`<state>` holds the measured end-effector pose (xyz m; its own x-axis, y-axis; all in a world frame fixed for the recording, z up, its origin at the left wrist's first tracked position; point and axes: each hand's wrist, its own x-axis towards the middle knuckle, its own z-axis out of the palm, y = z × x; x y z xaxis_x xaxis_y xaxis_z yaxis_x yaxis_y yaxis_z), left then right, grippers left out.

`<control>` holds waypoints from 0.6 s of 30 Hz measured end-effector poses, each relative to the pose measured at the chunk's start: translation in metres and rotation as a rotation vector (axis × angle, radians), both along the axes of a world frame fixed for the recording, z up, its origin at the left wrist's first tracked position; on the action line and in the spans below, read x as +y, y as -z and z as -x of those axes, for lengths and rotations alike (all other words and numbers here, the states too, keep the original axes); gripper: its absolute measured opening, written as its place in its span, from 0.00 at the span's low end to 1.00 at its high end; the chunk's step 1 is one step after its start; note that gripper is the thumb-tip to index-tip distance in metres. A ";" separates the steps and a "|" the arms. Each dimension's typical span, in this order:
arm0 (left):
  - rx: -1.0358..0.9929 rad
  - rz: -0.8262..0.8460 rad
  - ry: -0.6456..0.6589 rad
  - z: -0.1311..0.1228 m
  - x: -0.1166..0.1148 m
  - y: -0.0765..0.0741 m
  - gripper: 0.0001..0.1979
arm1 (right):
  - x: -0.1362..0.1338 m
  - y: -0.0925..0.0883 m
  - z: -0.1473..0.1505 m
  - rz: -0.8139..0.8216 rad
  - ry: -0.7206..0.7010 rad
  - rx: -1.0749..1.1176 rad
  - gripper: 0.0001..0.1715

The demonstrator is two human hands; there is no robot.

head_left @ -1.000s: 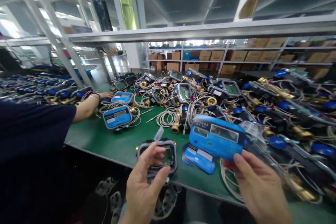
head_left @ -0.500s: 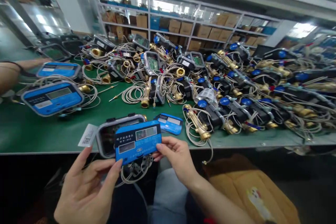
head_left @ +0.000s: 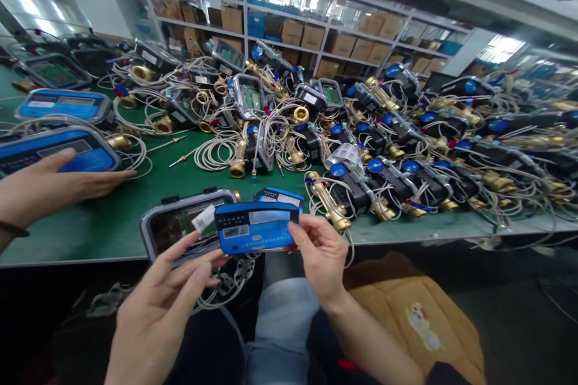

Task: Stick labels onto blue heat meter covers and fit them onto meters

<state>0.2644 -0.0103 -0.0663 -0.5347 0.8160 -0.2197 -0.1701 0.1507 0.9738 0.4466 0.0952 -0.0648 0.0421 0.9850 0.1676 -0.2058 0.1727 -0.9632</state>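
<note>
My right hand pinches the right end of a blue meter cover with a small display window, held flat over the table's front edge. My left hand reaches up from below with its fingertips pinched on a small white label, right at the cover's left end. Just behind them lies an open grey meter housing with a circuit board inside and a cable hanging off the edge. A second blue cover lies on the green table behind.
A co-worker's hand rests on a blue-faced meter at the left. Piles of meters with brass fittings and coiled white cables fill the table's middle and right. Shelves of cardboard boxes stand behind. A tan cushion sits below right.
The view tilted down and right. The blue cover came in front of the grey housing, and the white label rose from the table edge to the cover's left end. The co-worker's hand came onto the left meter.
</note>
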 end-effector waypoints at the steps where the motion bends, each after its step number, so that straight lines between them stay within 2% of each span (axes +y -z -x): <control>1: -0.036 -0.001 0.030 -0.002 0.002 -0.004 0.27 | 0.003 -0.002 -0.003 -0.011 0.028 0.016 0.08; 3: -0.148 -0.042 0.090 -0.006 0.004 -0.007 0.22 | 0.007 -0.006 -0.009 -0.006 0.042 0.082 0.09; 5: -0.262 -0.089 0.119 -0.006 0.005 -0.007 0.19 | 0.009 -0.008 -0.011 0.019 -0.008 0.144 0.11; 10: -0.429 -0.127 0.095 0.000 0.006 0.000 0.16 | 0.003 -0.010 -0.006 0.085 -0.168 0.154 0.11; 14: -0.435 -0.168 0.128 0.000 0.008 0.003 0.19 | 0.000 -0.010 0.000 0.099 -0.173 0.126 0.12; 18: -0.419 -0.145 0.101 -0.001 0.007 0.006 0.20 | 0.000 -0.009 0.002 0.122 -0.188 0.116 0.13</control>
